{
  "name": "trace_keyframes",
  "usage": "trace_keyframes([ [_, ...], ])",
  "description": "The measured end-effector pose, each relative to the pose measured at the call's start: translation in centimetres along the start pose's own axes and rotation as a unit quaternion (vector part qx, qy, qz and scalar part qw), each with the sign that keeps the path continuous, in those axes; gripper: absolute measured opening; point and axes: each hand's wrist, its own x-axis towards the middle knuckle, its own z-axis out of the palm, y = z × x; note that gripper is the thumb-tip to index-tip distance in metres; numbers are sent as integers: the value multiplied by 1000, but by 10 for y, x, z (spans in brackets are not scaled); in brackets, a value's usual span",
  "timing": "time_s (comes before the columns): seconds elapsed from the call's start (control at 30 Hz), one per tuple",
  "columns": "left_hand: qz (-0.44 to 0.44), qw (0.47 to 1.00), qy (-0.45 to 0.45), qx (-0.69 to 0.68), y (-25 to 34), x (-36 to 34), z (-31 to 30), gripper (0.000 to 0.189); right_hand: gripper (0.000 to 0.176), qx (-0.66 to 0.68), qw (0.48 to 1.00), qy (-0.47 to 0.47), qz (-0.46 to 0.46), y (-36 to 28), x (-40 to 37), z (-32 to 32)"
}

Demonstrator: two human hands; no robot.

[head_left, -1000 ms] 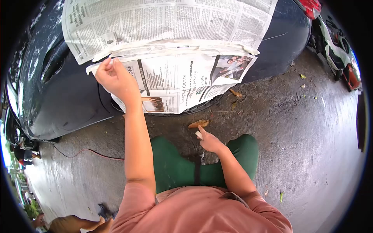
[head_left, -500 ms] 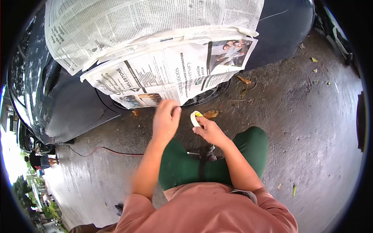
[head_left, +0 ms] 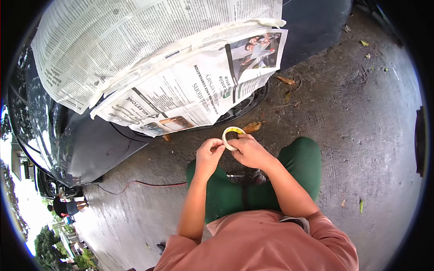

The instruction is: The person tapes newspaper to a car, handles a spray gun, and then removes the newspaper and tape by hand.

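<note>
My right hand [head_left: 252, 152] holds a roll of masking tape [head_left: 224, 135], its fingers and thumb closed on the roll's right side. The roll is cream-coloured, with yellow showing inside its ring. At the roll's lower left edge, my left hand [head_left: 208, 158] pinches with thumb and forefinger; the small bit of tape between the tips is mostly hidden. Beyond both hands, newspaper sheets [head_left: 181, 90] cover part of a dark car [head_left: 97, 149] and hang over its wheel [head_left: 239, 109]. Pale tape strips [head_left: 181, 50] run along the seam between the sheets.
Wet concrete ground [head_left: 343, 117] surrounds me, with dry leaves [head_left: 253, 127] near the wheel. A thin red hose or cable [head_left: 153, 184] runs along the ground at left. Farther off, a person [head_left: 65, 207] stands near another vehicle [head_left: 43, 183].
My left hand has moved from the newspaper's lower edge down and right to the tape roll, its fingers now pinched. The roll has turned so its ring faces me more. The view has shifted.
</note>
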Motion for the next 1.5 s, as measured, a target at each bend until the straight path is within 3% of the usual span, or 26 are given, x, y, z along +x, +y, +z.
trace_keyframes([
  [0.3,-92,992,-70,-56,-27,4,0,12,19,28,1000,4,-3,11,-3,11],
  [0.47,-123,986,-24,-107,-21,4,12,14,19,-66,998,14,-22,16,-1,14],
  [0.57,-132,986,-64,-78,-28,5,12,15,21,-104,993,32,-54,16,-3,11],
  [0.8,-195,967,-95,-133,-29,7,13,14,16,-113,993,-21,-34,18,-3,4],
  [0.9,-158,982,-94,-38,-30,10,11,10,14,-77,997,3,-29,16,-4,7],
  [0.93,-83,993,-78,10,-33,7,13,7,23,-69,997,28,-8,17,-3,10],
  [1.03,-55,998,8,7,-25,0,25,9,27,-43,997,38,47,18,0,12],
  [1.07,-72,992,55,-88,-32,0,35,15,28,-31,997,40,55,18,0,13],
  [1.1,-23,985,125,-120,-14,-2,45,25,28,-19,997,41,61,18,1,12],
  [1.17,8,990,119,-79,-11,-3,49,26,29,-3,997,38,68,17,3,10],
  [1.23,88,988,123,-3,-10,-5,45,14,29,8,997,37,73,15,5,12],
  [1.27,90,984,149,-41,-7,-12,48,12,29,-4,993,51,103,17,7,16],
  [1.3,95,977,175,-80,7,-16,50,11,30,-74,985,-4,159,30,5,15],
  [1.33,141,963,219,-65,23,-11,34,12,31,-142,965,-58,215,46,-2,12],
  [1.37,111,957,267,-39,55,-2,5,12,32,-203,934,-110,273,52,-9,16],
  [1.4,111,937,324,-69,71,14,-26,13,33,-183,939,-105,270,46,-7,16],
  [1.43,172,916,360,-40,99,28,-56,12,34,-167,944,-102,264,35,-2,10],
  [1.5,214,897,385,30,122,55,-107,12,36,-147,951,-93,256,29,0,8],
])
